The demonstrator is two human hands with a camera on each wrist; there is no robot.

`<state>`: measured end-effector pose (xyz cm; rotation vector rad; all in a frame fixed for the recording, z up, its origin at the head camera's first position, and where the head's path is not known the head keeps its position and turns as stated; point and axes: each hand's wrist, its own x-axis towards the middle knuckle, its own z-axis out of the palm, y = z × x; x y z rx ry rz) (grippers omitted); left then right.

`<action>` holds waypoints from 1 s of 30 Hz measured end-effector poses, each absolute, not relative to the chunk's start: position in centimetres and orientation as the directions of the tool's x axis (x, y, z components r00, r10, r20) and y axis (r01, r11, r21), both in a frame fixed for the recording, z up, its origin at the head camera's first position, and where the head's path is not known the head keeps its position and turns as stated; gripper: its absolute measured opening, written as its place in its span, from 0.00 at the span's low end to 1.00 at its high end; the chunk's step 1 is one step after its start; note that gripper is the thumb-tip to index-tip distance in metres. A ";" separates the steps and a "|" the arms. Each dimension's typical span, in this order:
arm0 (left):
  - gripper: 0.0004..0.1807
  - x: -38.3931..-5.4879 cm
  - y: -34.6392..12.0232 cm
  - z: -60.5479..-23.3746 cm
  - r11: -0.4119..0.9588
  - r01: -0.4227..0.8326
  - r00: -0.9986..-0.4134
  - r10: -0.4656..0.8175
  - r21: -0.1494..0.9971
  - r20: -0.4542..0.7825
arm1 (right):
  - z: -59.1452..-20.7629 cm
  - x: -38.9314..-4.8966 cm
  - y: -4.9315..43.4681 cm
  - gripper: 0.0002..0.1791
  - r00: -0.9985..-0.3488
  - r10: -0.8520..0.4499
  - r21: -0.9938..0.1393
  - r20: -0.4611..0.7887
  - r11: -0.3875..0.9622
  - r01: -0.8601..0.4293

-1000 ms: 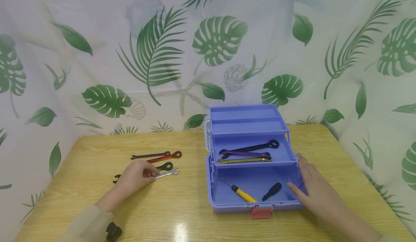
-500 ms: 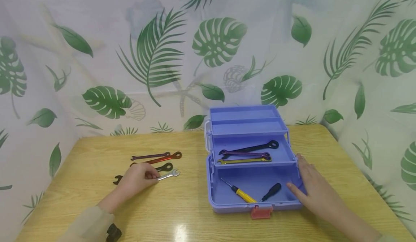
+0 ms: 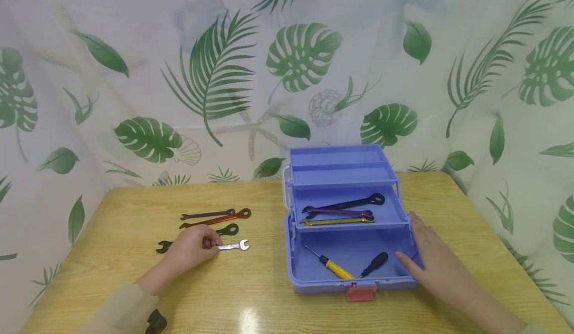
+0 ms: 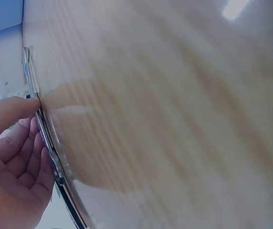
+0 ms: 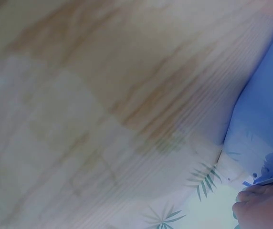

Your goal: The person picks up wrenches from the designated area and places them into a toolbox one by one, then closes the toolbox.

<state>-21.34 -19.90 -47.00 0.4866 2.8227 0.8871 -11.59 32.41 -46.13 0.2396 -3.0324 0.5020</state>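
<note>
In the head view my left hand [image 3: 193, 247] pinches a silver wrench [image 3: 234, 246] between thumb and fingers, low over the table, its open end pointing right. The left wrist view has the thumb [image 4: 19, 110] pressed on the thin wrench edge. A black wrench [image 3: 228, 230] lies just behind, partly hidden by that hand. Farther back are a red wrench [image 3: 224, 218] and a small purple wrench [image 3: 206, 215]. My right hand [image 3: 437, 256] rests with extended fingers against the right side of the blue toolbox [image 3: 309, 288], holding no tool.
The toolbox stands opened, its trays raised. In its middle tray [image 3: 314, 197] lie black, purple and yellow wrenches [image 3: 341, 221]. The bottom holds a yellow screwdriver [image 3: 336, 268] and a black-handled screwdriver [image 3: 375, 264]. A red latch [image 3: 360, 293] hangs at the front. Leaf-print cloth [image 3: 224, 164] backs the table.
The silver wrench has turned from slanting up to the right to nearly level, and has shifted slightly toward the front right. The right hand and toolbox have stayed put.
</note>
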 end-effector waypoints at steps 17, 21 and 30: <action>0.06 -21.0 -19.9 -47.0 0.718 0.306 -0.903 0.427 0.625 -0.049 | -45.9 -11.6 32.2 0.54 -0.986 -0.143 -0.298 0.089 0.941 -0.163; 0.06 -21.0 -19.8 -47.3 0.715 0.312 -0.905 0.424 0.626 -0.034 | -46.1 -11.6 32.3 0.54 -0.985 -0.145 -0.295 0.096 0.941 -0.167; 0.03 -20.6 -19.1 -47.2 0.682 0.310 -0.918 0.395 0.662 0.022 | -46.2 -11.6 32.4 0.53 -0.981 -0.153 -0.304 0.118 0.935 -0.183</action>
